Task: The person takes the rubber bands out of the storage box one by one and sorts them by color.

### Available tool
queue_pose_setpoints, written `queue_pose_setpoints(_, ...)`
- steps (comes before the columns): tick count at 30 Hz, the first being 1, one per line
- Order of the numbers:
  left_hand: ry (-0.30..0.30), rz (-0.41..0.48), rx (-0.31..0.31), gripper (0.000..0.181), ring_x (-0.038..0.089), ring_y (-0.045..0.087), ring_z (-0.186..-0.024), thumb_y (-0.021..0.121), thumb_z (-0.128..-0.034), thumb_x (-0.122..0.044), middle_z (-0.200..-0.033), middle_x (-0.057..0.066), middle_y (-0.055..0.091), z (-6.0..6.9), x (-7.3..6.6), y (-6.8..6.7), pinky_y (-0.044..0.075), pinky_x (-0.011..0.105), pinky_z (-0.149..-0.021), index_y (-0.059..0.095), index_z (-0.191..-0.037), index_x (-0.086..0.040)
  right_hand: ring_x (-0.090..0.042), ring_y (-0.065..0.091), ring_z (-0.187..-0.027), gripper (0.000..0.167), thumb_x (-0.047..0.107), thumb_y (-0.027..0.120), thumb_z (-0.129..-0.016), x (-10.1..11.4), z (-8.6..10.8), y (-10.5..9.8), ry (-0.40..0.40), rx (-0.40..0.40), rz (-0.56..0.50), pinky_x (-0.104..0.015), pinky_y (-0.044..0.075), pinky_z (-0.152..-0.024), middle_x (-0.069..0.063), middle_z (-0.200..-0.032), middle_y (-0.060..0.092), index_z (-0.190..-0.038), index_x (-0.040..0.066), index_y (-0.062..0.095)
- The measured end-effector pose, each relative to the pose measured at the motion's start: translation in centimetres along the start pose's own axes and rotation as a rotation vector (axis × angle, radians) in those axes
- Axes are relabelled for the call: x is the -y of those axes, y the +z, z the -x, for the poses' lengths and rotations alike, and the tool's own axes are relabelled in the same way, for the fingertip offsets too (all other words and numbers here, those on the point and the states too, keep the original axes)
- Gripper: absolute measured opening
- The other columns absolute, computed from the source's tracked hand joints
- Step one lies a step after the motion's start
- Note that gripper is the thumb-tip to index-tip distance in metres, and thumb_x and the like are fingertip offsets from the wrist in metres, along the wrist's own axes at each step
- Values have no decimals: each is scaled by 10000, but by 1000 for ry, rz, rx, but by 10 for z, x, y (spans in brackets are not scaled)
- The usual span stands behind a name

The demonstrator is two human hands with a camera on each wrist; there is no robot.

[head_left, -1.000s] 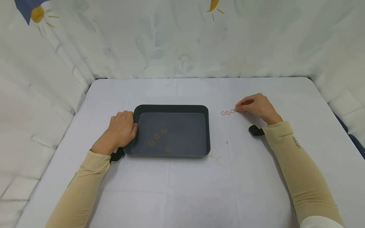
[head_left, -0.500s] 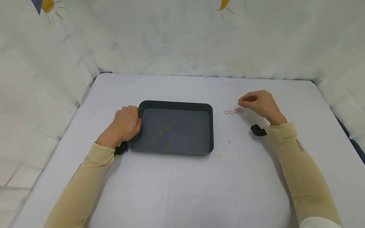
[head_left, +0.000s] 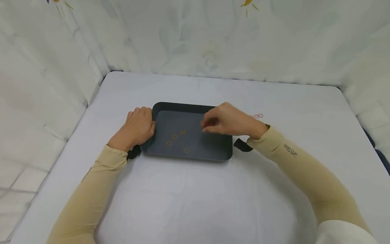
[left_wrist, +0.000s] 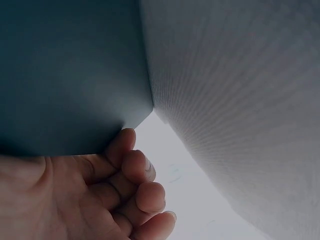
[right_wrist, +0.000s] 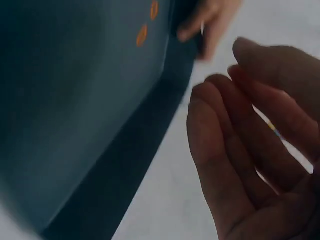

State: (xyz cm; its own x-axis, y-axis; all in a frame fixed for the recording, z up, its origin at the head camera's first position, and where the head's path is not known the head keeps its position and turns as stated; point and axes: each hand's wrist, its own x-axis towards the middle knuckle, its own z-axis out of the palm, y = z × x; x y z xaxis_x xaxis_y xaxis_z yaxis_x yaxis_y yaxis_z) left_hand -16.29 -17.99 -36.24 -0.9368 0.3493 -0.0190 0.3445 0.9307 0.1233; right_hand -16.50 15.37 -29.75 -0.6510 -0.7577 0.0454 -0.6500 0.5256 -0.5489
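A dark grey rectangular tray [head_left: 195,156] lies on the table. My left hand [head_left: 135,128] grips its left wall, thumb at the rim; in the left wrist view the curled fingers [left_wrist: 142,200] sit against the tray's outer side. Several small orange-yellow rings, like rubber bands, lie in the tray, one ring [head_left: 186,150] near its front. My right hand [head_left: 226,120] hovers over the tray's right part, fingers bent, nothing visible between thumb and fingers. A faint yellowish ring shows by its fingertips. On the table to the right lie small red rings [head_left: 256,116], partly hidden by the right wrist.
A white cloth covers the table [head_left: 182,203], with light patterned curtains [head_left: 195,40] behind and at the sides. A black strap piece [head_left: 243,145] hangs from the right wrist, another [head_left: 133,152] from the left.
My right hand has let go of a red ring at the row's right end, lifted, and moved left over the tray. The left hand stays on the tray's side. The head view has shifted slightly.
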Motion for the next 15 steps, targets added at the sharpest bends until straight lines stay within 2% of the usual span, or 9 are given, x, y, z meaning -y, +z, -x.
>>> queue_pose_setpoints(2,-5,8,19,291,418,465,-987,416,-1043,-160,-1049,237,511,0,-2,1,381,545,-864,459,-1168,99,-34,700,-819,91,189,795,-916,12,-11,10,-63,81,-4,-245,574,-777,55,-937,784,-989,136,787)
queue_pose_setpoints(4,-3,12,35,297,418,467,-996,415,-1045,-164,-1058,238,512,1,-4,3,383,545,-870,459,-1175,99,-34,691,-829,110,179,789,-921,21,-20,20,-92,149,-4,-237,567,-784,42,-963,785,-1014,120,787)
queue_pose_setpoints(12,-2,12,14,267,418,477,-973,441,-1044,-163,-1039,234,512,8,-4,7,382,531,-835,465,-1141,85,-75,679,-907,186,115,766,-932,37,-47,52,-125,369,36,-225,550,-819,1,-1093,777,-1118,123,770)
queue_pose_setpoints(15,6,1,7,269,414,479,-961,447,-1045,-163,-1033,235,518,7,-5,4,383,524,-821,469,-1140,87,-83,684,-912,211,103,768,-929,36,-51,56,-134,406,61,-226,552,-818,2,-1093,776,-1138,128,763)
